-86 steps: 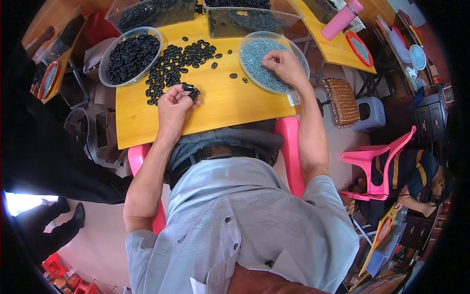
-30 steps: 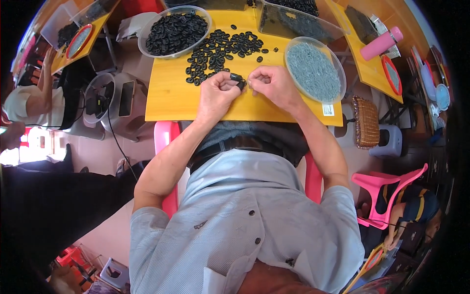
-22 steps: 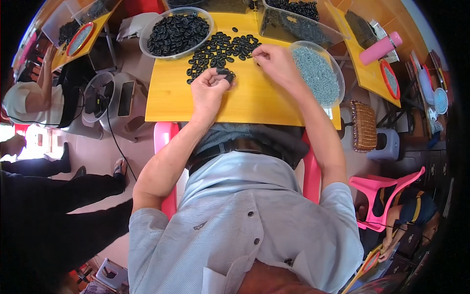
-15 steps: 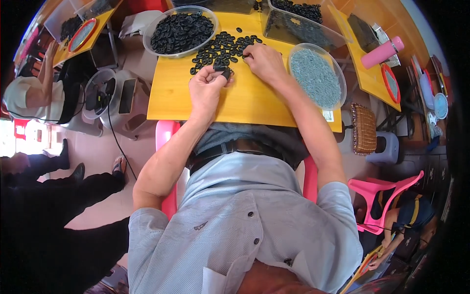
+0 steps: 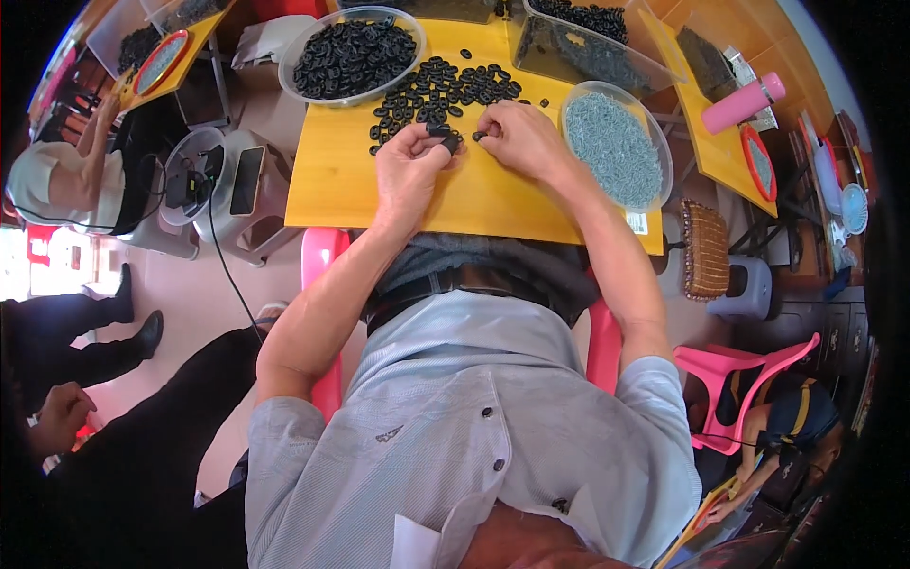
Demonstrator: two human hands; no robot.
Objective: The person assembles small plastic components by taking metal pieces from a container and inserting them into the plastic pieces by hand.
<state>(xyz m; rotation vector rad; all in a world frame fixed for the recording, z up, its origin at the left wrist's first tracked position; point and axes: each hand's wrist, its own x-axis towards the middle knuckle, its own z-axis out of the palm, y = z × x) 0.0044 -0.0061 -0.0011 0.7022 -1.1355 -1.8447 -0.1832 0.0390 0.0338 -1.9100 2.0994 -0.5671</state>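
Over the yellow table [image 5: 332, 185], my left hand [image 5: 405, 173] pinches dark black pieces [image 5: 439, 131] between thumb and fingers; their exact shape is partly hidden. My right hand [image 5: 521, 140], a little to the right, has its fingertips closed on a small black oval part [image 5: 478, 137]. Beyond both hands lies a loose spread of similar black oval parts [image 5: 427, 90], each with an opening in it. To the right of my right hand is a clear round tub holding many small grey-green screws [image 5: 611, 152].
A clear round tub [image 5: 283, 76] heaped with black parts stands at the far left of the table. A clear rectangular bin [image 5: 569, 62] with more black pieces is at the far right. A pink bottle [image 5: 744, 104] is on a neighbouring table. Other people sit or stand nearby.
My right hand has drawn back from the spread of parts toward me, with a black oval part at its fingertips. My left hand has shifted slightly right. A bystander at left has moved.
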